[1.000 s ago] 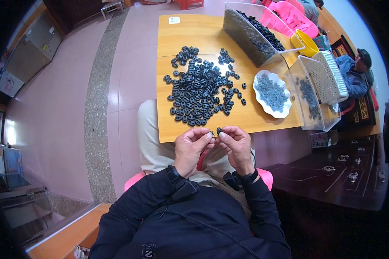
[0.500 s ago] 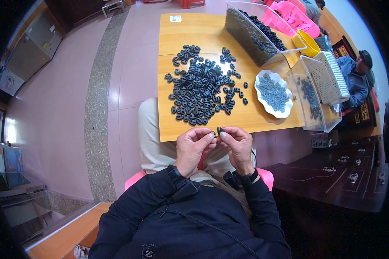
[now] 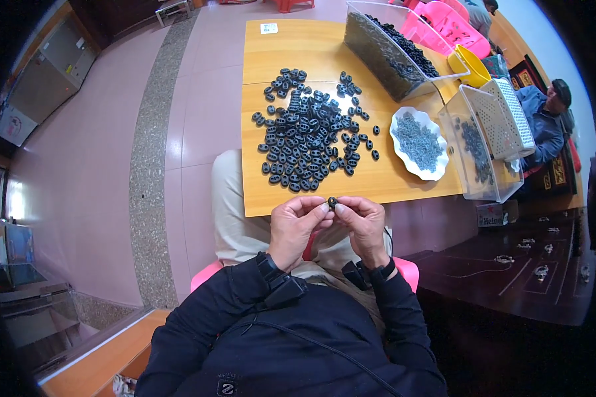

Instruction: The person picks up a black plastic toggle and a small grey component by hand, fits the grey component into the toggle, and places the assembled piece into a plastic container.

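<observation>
From above the seated person, both hands meet just past the near edge of the wooden desk (image 3: 291,46). The left hand (image 3: 297,228) and the right hand (image 3: 362,225) each pinch the same small dark piece (image 3: 332,201) between thumb and fingertips, so both grips are closed on it, the two hands touching around it. The piece sits at the fingertips, just off the desk's front edge and above the person's lap.

On the desk, well beyond the hands, lies a wide scatter of black oval pieces (image 3: 308,132), each with small holes, spread loosely across the middle of the top. To the right of that heap stands a white scalloped dish (image 3: 417,144) filled with small grey parts. Behind the dish, a long clear plastic bin (image 3: 391,49) sits at an angle, holding more dark pieces. At the desk's right end a clear tub (image 3: 480,149) holds a few dark pieces, and a white perforated basket (image 3: 503,116) rests tilted on its rim. Pink baskets (image 3: 447,23) and a yellow one (image 3: 470,65) stand at the far right corner.

The person wears a dark jacket, with a black band at each wrist, and sits on a pink stool (image 3: 404,268). Another person in blue (image 3: 543,122) sits beyond the right end of the desk.
</observation>
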